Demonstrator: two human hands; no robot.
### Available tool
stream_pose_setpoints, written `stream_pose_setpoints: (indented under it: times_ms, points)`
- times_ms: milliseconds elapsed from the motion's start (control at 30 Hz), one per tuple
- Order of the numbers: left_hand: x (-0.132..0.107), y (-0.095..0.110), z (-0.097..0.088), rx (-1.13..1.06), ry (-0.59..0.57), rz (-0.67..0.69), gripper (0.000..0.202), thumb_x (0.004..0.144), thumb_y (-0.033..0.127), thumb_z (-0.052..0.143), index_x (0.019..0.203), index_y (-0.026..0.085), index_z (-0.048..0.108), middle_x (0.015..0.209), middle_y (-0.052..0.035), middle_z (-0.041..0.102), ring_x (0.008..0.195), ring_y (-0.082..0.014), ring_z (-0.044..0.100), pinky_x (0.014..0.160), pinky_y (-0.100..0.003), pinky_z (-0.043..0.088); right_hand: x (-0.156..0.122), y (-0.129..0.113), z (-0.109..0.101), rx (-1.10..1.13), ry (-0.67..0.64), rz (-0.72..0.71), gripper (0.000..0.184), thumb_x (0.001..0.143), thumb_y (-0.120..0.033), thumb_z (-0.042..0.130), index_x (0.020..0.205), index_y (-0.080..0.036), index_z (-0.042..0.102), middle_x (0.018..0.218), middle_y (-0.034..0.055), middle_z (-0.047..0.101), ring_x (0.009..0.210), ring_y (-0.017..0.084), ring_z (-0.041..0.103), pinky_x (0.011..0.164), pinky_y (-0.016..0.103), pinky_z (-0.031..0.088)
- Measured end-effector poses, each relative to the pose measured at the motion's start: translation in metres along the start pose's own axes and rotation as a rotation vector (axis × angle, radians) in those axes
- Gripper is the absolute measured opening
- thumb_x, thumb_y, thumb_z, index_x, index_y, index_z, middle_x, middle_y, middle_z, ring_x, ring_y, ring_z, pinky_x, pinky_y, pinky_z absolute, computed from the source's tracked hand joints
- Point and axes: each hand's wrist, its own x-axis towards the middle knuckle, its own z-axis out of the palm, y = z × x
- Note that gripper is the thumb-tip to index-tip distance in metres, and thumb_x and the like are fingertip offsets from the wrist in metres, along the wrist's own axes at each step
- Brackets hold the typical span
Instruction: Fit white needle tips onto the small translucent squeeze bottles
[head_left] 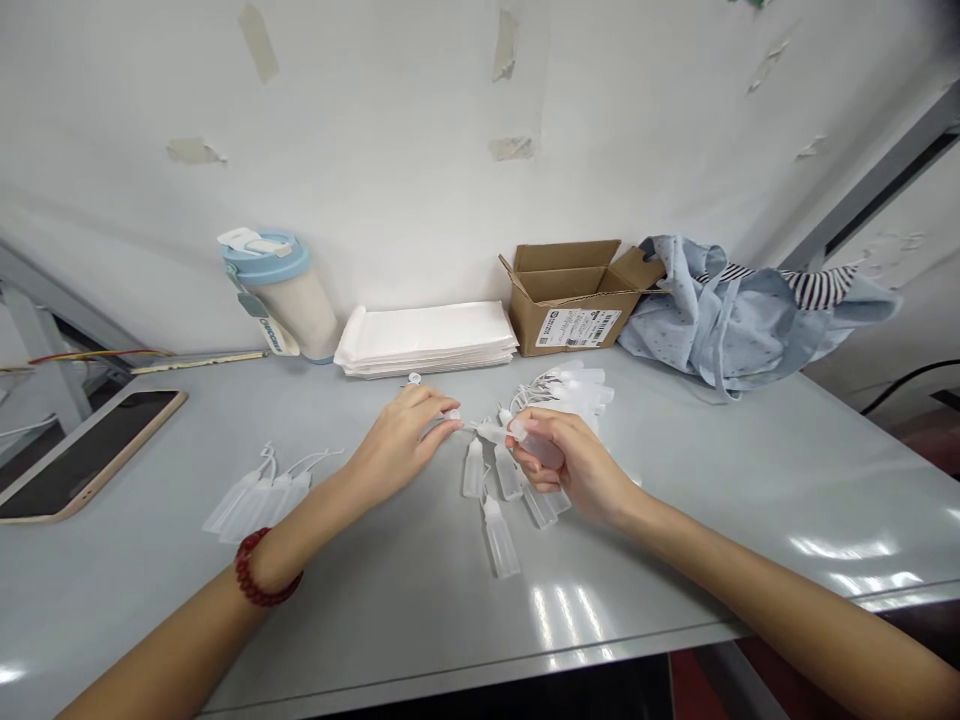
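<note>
My right hand (574, 465) is closed around a small translucent plastic squeeze bottle (534, 445), held sideways with its nozzle pointing left. My left hand (409, 435) pinches the tip of that nozzle (459, 424) between thumb and fingers; a red bead bracelet (259, 572) circles its wrist. Several more loose bottles (499, 505) lie on the grey table (420, 600) just under and in front of my hands. A second group of bottles (259, 492) lies to the left, and a third pile (577, 388) sits behind my right hand.
Against the wall stand a blue-lidded tumbler (281, 295), a stack of white bags (427, 338), an open cardboard box (574, 300) and a bundled light-blue cloth (742, 310). A phone (86, 455) lies at the far left. The table's front edge runs below my forearms.
</note>
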Motion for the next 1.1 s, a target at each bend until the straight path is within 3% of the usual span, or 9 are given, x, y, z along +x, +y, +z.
stream_pose_setpoints:
  times_ms: [233,333,533,700,867,967,1100]
  points:
    - [-0.013,0.027,0.009,-0.150,0.097,-0.085,0.017,0.089,0.031,0.055,0.090,0.017,0.063,0.081,-0.0034,0.069,0.073,-0.0164,0.062,0.056,-0.023,0.048,-0.004,0.001,0.002,0.108,-0.027,0.019,0.019,0.082,-0.029,0.049,0.070,-0.015,0.054,0.053,-0.0050,0.041,0.041,0.004,0.025,0.041,0.019,0.016]
    - [-0.013,0.032,0.012,-0.215,0.098,-0.104,0.017,0.085,0.033,0.061,0.090,0.017,0.064,0.079,-0.0016,0.069,0.071,-0.0153,0.063,0.058,-0.023,0.049,-0.005,-0.001,0.001,0.163,-0.055,0.052,0.020,0.081,-0.029,0.048,0.069,-0.015,0.054,0.052,-0.0052,0.040,0.040,0.004,0.023,0.040,0.018,0.016]
    - [-0.018,0.044,0.007,-0.525,-0.009,-0.166,0.018,0.086,0.032,0.060,0.097,0.020,0.070,0.086,-0.0011,0.071,0.077,-0.0154,0.064,0.069,-0.024,0.050,-0.006,-0.003,0.001,0.163,-0.195,0.174,0.022,0.080,-0.030,0.044,0.069,-0.014,0.056,0.048,-0.0061,0.038,0.037,0.004,0.020,0.036,0.018,0.015]
    - [-0.023,0.046,0.003,-0.493,0.031,-0.050,0.023,0.089,0.022,0.055,0.109,0.022,0.067,0.084,-0.0010,0.065,0.073,-0.0126,0.060,0.068,-0.022,0.049,-0.005,0.000,0.002,0.072,-0.155,0.120,0.023,0.083,-0.029,0.045,0.070,-0.014,0.056,0.050,-0.0056,0.040,0.039,0.004,0.021,0.038,0.019,0.016]
    - [-0.024,0.047,0.001,-0.447,-0.034,0.120,0.029,0.092,0.015,0.048,0.114,0.021,0.065,0.082,-0.0019,0.063,0.072,-0.0124,0.057,0.068,-0.022,0.046,-0.007,-0.002,0.007,-0.069,-0.077,0.132,0.021,0.082,-0.031,0.047,0.070,-0.016,0.054,0.051,-0.0055,0.040,0.040,0.005,0.024,0.039,0.020,0.015]
    - [-0.023,0.049,0.001,-0.437,-0.027,0.135,0.025,0.091,0.017,0.050,0.111,0.019,0.065,0.084,-0.0029,0.066,0.075,-0.0134,0.060,0.071,-0.023,0.047,-0.009,-0.004,0.010,-0.170,-0.046,0.120,0.019,0.081,-0.031,0.045,0.070,-0.017,0.051,0.052,-0.0056,0.039,0.043,0.006,0.027,0.041,0.020,0.015]
    - [-0.022,0.051,-0.002,-0.457,-0.051,0.042,0.017,0.089,0.019,0.056,0.102,0.018,0.065,0.090,-0.0019,0.071,0.079,-0.0138,0.064,0.075,-0.023,0.048,-0.010,-0.004,0.009,-0.329,-0.029,0.057,0.016,0.080,-0.027,0.043,0.068,-0.017,0.049,0.053,-0.0052,0.038,0.046,0.007,0.030,0.042,0.021,0.019]
